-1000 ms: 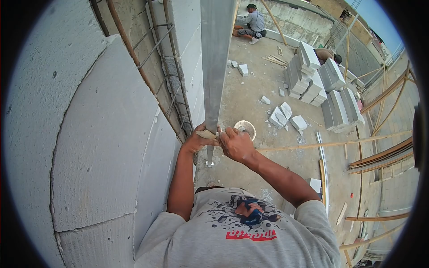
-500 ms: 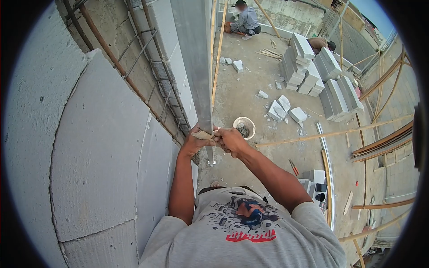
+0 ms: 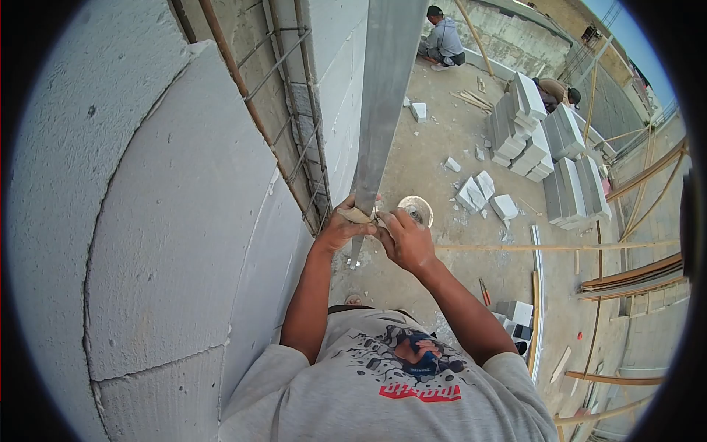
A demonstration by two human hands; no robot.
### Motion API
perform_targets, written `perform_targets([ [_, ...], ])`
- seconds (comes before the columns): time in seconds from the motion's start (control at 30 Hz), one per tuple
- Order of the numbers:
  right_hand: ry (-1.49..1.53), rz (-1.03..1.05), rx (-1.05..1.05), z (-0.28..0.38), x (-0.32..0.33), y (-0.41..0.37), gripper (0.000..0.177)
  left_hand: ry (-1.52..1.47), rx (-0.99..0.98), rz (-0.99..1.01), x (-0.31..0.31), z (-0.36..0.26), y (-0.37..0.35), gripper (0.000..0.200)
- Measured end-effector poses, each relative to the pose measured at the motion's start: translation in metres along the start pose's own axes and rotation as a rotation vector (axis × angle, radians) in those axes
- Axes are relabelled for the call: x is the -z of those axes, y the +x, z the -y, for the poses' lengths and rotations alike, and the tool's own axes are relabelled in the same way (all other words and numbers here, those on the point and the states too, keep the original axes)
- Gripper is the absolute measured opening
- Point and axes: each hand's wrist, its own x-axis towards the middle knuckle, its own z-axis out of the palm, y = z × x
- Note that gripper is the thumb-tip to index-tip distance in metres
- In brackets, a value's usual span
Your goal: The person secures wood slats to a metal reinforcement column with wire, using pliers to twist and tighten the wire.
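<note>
A long grey metal bar stands upright beside the block wall, its lower end near the floor. My left hand is closed around the bar's left side, with a pale, flat piece between its thumb and fingers. On the bar's right side, my right hand has its fingers curled in, touching the same spot. What the right fingertips pinch is too small to name. Behind the right hand, a white bucket with grey material inside stands on the floor.
The white block wall rises close on the left, with a rebar cage beside it. Stacked blocks and broken pieces lie ahead right. Two people crouch farther off. Pliers lie right.
The view has shifted, so the scene sits farther right. The bar's top leans more to the right in view. My right hand has turned, its back now more upward, still at the bar.
</note>
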Motion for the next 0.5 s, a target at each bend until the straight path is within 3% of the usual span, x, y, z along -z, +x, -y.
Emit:
perform_targets([
  [0.07, -0.089, -0.037, 0.105, -0.006, -0.001, 0.002, 0.023, -0.021, -0.002, 0.068, 0.008, 0.007, 0.003, 0.07],
  [0.27, -0.278, 0.067, 0.32, -0.014, 0.006, 0.014, 0.017, 0.064, -0.023, 0.002, 0.01, 0.015, 0.006, 0.071],
  [0.37, -0.287, 0.086, 0.325, -0.014, 0.006, 0.018, 0.015, 0.006, -0.076, 0.0, 0.002, 0.012, 0.007, 0.072],
  [0.43, -0.159, 0.081, 0.135, -0.01, 0.004, 0.021, 0.015, 0.023, -0.09, -0.008, 0.0, 0.01, 0.008, 0.073],
  [0.5, -0.076, 0.071, 0.113, -0.014, -0.001, 0.022, 0.017, 0.041, -0.103, -0.023, 0.001, 0.013, 0.005, 0.074],
])
